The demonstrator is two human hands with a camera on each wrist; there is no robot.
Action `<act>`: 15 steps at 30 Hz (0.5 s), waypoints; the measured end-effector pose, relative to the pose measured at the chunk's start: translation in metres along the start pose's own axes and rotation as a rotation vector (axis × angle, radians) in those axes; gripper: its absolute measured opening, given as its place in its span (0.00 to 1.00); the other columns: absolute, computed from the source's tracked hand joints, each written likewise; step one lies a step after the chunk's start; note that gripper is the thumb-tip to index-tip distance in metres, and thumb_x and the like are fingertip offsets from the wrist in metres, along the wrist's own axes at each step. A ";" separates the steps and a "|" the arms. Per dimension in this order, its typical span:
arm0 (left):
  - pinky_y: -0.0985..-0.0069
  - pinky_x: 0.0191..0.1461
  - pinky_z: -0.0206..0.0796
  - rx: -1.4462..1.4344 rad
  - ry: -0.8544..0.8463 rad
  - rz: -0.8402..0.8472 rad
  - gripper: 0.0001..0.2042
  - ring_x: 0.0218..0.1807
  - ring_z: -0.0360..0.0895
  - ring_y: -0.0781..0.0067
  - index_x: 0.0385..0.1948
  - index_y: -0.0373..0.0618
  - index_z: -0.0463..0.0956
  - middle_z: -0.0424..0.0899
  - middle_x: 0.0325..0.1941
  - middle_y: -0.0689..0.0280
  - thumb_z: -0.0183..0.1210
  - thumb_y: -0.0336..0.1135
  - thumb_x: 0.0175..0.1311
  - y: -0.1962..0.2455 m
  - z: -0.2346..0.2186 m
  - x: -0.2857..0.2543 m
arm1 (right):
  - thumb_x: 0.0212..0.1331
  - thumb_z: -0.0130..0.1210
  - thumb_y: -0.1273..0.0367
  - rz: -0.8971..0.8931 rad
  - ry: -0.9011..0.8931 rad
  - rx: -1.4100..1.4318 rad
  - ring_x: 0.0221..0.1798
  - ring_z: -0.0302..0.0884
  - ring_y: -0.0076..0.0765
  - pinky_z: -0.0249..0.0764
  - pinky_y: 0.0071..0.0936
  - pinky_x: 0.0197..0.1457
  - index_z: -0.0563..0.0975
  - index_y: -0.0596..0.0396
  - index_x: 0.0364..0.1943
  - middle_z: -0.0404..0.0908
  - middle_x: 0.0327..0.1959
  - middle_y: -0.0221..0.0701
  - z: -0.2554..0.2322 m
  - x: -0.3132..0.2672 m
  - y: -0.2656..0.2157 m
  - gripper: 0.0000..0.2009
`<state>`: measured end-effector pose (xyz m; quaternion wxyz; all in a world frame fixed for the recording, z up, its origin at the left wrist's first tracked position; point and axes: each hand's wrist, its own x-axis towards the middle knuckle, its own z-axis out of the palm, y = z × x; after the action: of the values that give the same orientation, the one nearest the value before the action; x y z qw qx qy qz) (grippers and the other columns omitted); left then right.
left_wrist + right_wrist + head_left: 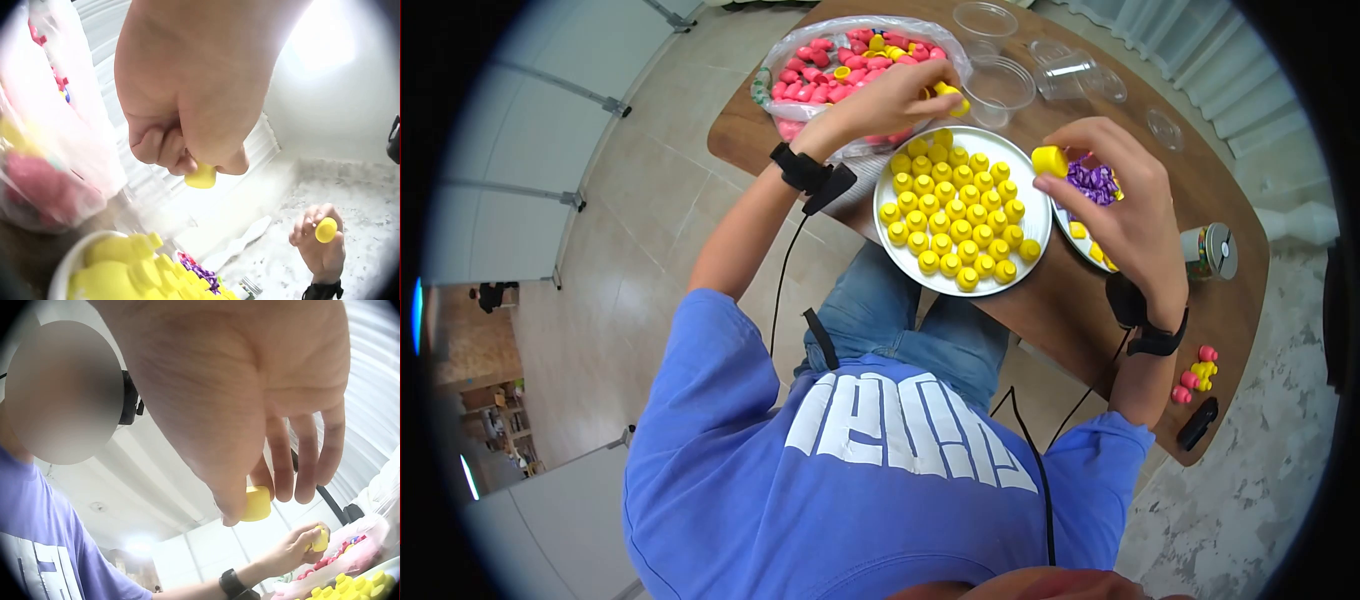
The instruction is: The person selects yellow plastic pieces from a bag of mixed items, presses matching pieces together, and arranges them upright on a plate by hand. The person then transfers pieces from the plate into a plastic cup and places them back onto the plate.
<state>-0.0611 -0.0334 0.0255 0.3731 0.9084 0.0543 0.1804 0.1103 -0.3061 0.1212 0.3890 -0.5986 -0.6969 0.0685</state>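
Note:
My left hand (912, 92) pinches a small yellow plastic piece (951, 98) between bent fingers and thumb, above the far edge of a white round plate (1042, 262). Many yellow knob-topped pieces (941, 222) stand upright on that plate. To the right, my right hand (1125, 195) holds a yellow cylinder-shaped cap (1049, 161) between thumb and index finger; its other fingers hang loosely bent in the right wrist view. The cap is over the plate's right side. Behind the left hand lies an open clear plastic bag (766, 90) with pink pieces (810, 65) and some yellow ones.
A second plate (1064, 225), partly hidden by the right hand, holds purple crinkled bits (1092, 180) and yellow pieces. Clear plastic cups (1003, 85) stand at the back. A lidded jar (1220, 250), pink and yellow pieces (1195, 377) and a black object (1198, 424) are at right.

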 end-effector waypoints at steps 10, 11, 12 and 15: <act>0.62 0.54 0.76 0.340 -0.265 0.091 0.13 0.48 0.85 0.50 0.48 0.36 0.84 0.88 0.46 0.51 0.66 0.31 0.65 0.013 0.033 0.023 | 0.54 0.72 0.69 0.001 0.058 -0.051 0.37 0.81 0.40 0.76 0.33 0.43 0.80 0.60 0.41 0.82 0.38 0.37 -0.005 0.000 0.001 0.15; 0.62 0.55 0.76 0.345 -0.308 0.061 0.13 0.48 0.85 0.49 0.49 0.35 0.84 0.88 0.46 0.51 0.66 0.31 0.65 0.010 0.036 0.023 | 0.54 0.72 0.69 0.017 0.044 -0.057 0.38 0.81 0.40 0.76 0.33 0.43 0.80 0.60 0.42 0.82 0.38 0.37 -0.004 0.000 0.000 0.15; 0.62 0.56 0.76 0.349 -0.351 0.031 0.13 0.49 0.85 0.49 0.49 0.35 0.84 0.88 0.46 0.52 0.66 0.30 0.65 0.011 0.037 0.024 | 0.54 0.72 0.70 0.035 0.032 -0.065 0.38 0.81 0.41 0.76 0.33 0.43 0.80 0.60 0.42 0.83 0.38 0.37 -0.003 0.000 0.000 0.15; 0.63 0.57 0.76 0.372 -0.417 -0.007 0.13 0.50 0.85 0.50 0.49 0.36 0.85 0.87 0.46 0.52 0.63 0.32 0.68 0.012 0.036 0.029 | 0.54 0.71 0.70 0.041 0.044 -0.062 0.38 0.81 0.41 0.76 0.33 0.44 0.80 0.60 0.42 0.83 0.39 0.37 -0.003 0.001 -0.002 0.15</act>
<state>-0.0215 -0.0587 0.0187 0.2038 0.9786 0.0115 -0.0245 0.1104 -0.3072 0.1246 0.3837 -0.6258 -0.6778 0.0415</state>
